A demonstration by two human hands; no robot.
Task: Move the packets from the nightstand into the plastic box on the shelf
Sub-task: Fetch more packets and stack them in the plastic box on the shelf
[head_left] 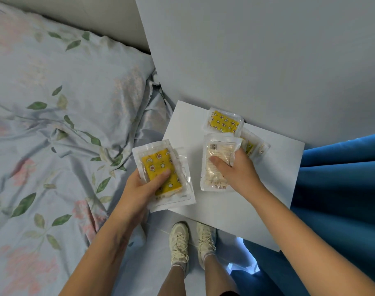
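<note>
My left hand [148, 186] grips yellow-printed packets [161, 171] at frame centre; my right hand's [235, 169] fingers pinch a clear packet [216, 165] above the white surface [267, 189].

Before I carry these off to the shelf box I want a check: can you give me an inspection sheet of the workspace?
Surface: white nightstand, beside the bed.
Job's things: yellow-patterned packet and a part-hidden packet lie on it; plastic box not in view.
Clutter: nothing seen.
Grips: left hand holds a stack of packets; right hand grips a pale packet.
Cables: nothing seen.
Surroundings: floral bedding, blue curtain, grey wall.
</note>
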